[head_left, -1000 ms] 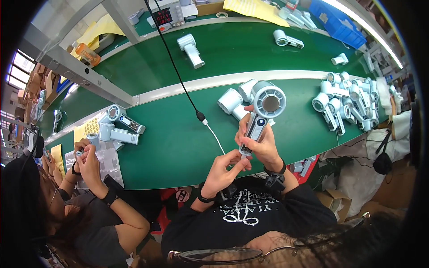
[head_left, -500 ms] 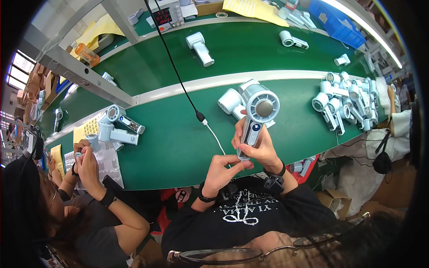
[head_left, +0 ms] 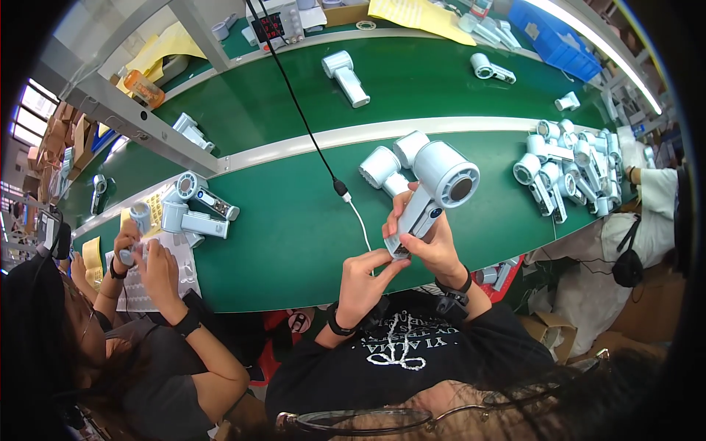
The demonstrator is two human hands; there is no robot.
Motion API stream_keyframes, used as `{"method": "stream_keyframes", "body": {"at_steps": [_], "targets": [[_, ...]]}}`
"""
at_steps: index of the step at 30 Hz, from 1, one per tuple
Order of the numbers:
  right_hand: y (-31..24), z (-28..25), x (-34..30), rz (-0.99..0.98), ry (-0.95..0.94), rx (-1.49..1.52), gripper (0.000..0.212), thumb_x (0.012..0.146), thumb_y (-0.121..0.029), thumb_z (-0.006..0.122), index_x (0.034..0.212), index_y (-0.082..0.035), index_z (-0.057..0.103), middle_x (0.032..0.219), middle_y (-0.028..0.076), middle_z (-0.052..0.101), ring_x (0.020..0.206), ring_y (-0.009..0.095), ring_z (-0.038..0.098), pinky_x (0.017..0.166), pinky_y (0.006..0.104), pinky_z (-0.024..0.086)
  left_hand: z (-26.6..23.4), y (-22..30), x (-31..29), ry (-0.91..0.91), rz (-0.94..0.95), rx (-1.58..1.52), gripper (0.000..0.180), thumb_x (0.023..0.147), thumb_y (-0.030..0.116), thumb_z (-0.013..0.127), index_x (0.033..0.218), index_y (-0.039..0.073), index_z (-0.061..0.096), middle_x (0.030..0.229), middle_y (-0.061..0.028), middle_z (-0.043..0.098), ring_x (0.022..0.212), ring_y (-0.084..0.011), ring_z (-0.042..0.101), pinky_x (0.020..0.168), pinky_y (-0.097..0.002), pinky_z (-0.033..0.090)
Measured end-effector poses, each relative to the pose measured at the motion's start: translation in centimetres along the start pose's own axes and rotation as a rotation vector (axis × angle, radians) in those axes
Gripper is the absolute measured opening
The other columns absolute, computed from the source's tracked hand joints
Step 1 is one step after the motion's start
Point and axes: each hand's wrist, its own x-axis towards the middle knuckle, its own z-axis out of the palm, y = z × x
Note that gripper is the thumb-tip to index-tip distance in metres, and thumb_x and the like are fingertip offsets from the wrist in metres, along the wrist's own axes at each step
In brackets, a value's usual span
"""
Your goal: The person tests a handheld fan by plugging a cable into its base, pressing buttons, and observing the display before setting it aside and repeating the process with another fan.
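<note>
A pale blue handheld fan (head_left: 447, 176) is in my right hand (head_left: 437, 253), whose fingers wrap round its handle. The fan head tilts up and to the right, its round grey centre facing right. My left hand (head_left: 360, 288) is closed in a pinch at the bottom end of the handle. A white cable (head_left: 359, 220), joined to a black cord (head_left: 300, 110), runs down into those fingers; its tip is hidden there. Just beyond the held fan, another fan (head_left: 380, 167) lies on the green table, with a further fan head (head_left: 409, 148) beside it.
A heap of fans (head_left: 566, 169) covers the table's right end. Several fans lie on the green far strip (head_left: 419, 77) behind a pale rail (head_left: 471, 123). At left, a co-worker's hands (head_left: 158, 268) handle a small part near more fans (head_left: 195, 220) and a clear tray.
The held fan has tilted, its head swinging right and turning. The cable's joint has shifted slightly right and down. Fans on the far strip have moved right. The co-worker's hands have changed position.
</note>
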Motion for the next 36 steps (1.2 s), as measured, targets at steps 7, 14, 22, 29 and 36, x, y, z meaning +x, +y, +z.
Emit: {"method": "stream_keyframes", "body": {"at_steps": [7, 14, 22, 29, 36], "targets": [[-3.4, -2.6, 4.0, -0.253, 0.212, -0.124, 0.058, 0.082, -0.008, 0.062, 0.130, -0.003, 0.030, 0.101, 0.009, 0.049, 0.088, 0.014, 0.056, 0.076, 0.0337, 0.049, -0.9, -0.4, -0.1, -0.034, 0.096, 0.059, 0.010, 0.080, 0.007, 0.070, 0.083, -0.002, 0.069, 0.076, -0.0096, 0.069, 0.063, -0.0200, 0.065, 0.057, -0.0263, 0.048], [-6.5, -19.1, 22.2, -0.427, 0.275, -1.721, 0.063, 0.075, -0.014, 0.070, 0.126, 0.005, 0.038, 0.110, 0.024, 0.051, 0.099, 0.041, 0.054, 0.090, 0.0447, 0.043, -1.5, 0.2, 0.3, 0.029, 0.138, 0.020, 0.011, 0.081, 0.007, 0.070, 0.084, -0.003, 0.068, 0.079, -0.0110, 0.069, 0.066, -0.0195, 0.067, 0.058, -0.0261, 0.049], [1.2, -19.1, 28.2, -0.486, 0.555, -2.143, 0.070, 0.074, -0.027, 0.074, 0.126, 0.007, 0.041, 0.116, 0.023, 0.050, 0.114, 0.041, 0.045, 0.101, 0.0557, 0.031, -2.3, -0.4, 0.1, 0.125, 0.112, 0.053, 0.011, 0.081, 0.007, 0.070, 0.083, -0.003, 0.068, 0.078, -0.0113, 0.069, 0.064, -0.0185, 0.065, 0.057, -0.0260, 0.048], [5.3, -17.8, 30.3, -0.392, 0.153, -2.122, 0.066, 0.079, -0.037, 0.070, 0.125, 0.002, 0.042, 0.120, 0.023, 0.052, 0.124, 0.039, 0.038, 0.100, 0.0538, 0.032, -1.9, -0.1, 0.5, 0.164, 0.151, 0.065, 0.011, 0.081, 0.006, 0.071, 0.082, -0.004, 0.067, 0.074, -0.0112, 0.067, 0.061, -0.0182, 0.064, 0.055, -0.0260, 0.046], [1.3, -14.4, 26.8, 0.083, -0.046, -1.622, 0.051, 0.080, -0.027, 0.070, 0.117, -0.002, 0.045, 0.098, 0.021, 0.062, 0.099, 0.035, 0.059, 0.084, 0.0420, 0.046, -2.0, 0.2, 0.6, 0.157, 0.116, 0.081, 0.011, 0.082, 0.006, 0.069, 0.083, -0.004, 0.066, 0.072, -0.0105, 0.066, 0.062, -0.0168, 0.063, 0.056, -0.0248, 0.046]]}}
